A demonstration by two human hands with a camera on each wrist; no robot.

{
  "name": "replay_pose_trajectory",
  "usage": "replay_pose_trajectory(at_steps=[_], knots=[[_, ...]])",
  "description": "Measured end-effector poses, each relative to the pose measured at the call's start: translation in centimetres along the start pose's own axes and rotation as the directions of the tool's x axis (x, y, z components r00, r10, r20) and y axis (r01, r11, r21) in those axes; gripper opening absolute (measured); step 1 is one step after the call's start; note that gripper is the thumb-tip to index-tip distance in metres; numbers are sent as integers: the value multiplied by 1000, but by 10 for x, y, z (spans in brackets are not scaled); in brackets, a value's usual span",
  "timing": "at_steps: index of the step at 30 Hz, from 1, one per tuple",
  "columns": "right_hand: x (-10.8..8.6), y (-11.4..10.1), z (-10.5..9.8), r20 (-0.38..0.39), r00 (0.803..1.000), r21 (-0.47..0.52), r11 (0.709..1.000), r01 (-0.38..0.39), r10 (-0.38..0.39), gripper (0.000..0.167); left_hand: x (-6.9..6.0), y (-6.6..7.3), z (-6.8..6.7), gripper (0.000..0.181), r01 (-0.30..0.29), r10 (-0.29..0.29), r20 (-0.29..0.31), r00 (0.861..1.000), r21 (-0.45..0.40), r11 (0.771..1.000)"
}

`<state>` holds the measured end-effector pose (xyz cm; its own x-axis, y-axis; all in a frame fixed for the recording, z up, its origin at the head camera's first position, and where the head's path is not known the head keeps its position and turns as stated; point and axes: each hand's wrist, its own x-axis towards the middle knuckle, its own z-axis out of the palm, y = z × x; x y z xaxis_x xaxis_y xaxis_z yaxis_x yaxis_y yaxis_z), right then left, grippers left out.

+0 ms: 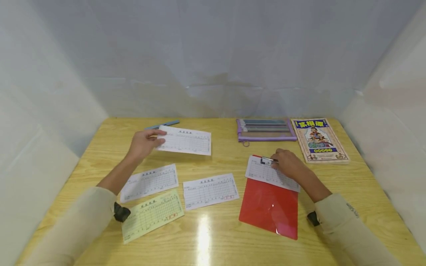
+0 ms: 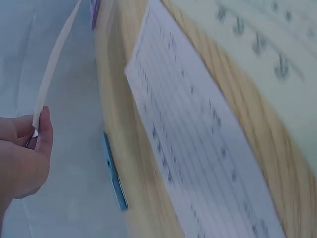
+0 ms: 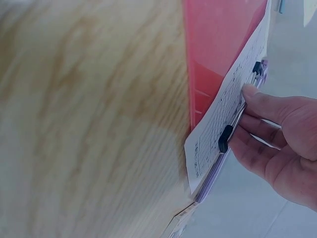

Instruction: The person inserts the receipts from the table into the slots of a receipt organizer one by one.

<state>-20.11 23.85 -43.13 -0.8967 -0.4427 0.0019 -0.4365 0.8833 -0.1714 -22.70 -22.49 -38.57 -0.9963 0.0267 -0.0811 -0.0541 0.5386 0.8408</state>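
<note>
My left hand [image 1: 143, 144] pinches the left end of a white printed form [image 1: 186, 141] and holds it above the table; the left wrist view shows this form edge-on. My right hand [image 1: 288, 163] grips the metal clip [image 1: 267, 160] at the top of a red clipboard [image 1: 269, 208]. Another white form [image 1: 257, 170] lies across the board's upper part, under the clip. In the right wrist view, the thumb [image 3: 252, 92] presses on the clip between its black ends, and the other fingers sit behind the board's edge.
Two white forms [image 1: 151, 183] [image 1: 210, 191] and a yellow form [image 1: 151, 216] lie on the wooden table [image 1: 216, 236]. Behind are a blue pen-like item [image 1: 171, 123], a purple-edged clear pouch [image 1: 266, 139] holding several pencils, and a book [image 1: 319, 142] at the right.
</note>
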Motion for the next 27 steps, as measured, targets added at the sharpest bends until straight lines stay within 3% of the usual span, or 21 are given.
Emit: replay_pose_trajectory(at_steps=[6,13,19,27], knots=[[0,-2,-1,0,1000,3,1000,0,0,19,-7,17,41,29,-49,58,101,993,-86,995],[0,-3,-1,-9,1000,-1,1000,-4,4,19,-10,36,90,24,-93,123,219,968,-143,985],[0,-1,-1,-12,1000,-13,1000,-1,0,18,-14,51,135,24,-97,122,304,945,-99,990],[0,-3,-2,9,1000,-12,1000,-20,20,20,-17,64,184,26,-167,143,333,932,47,985]])
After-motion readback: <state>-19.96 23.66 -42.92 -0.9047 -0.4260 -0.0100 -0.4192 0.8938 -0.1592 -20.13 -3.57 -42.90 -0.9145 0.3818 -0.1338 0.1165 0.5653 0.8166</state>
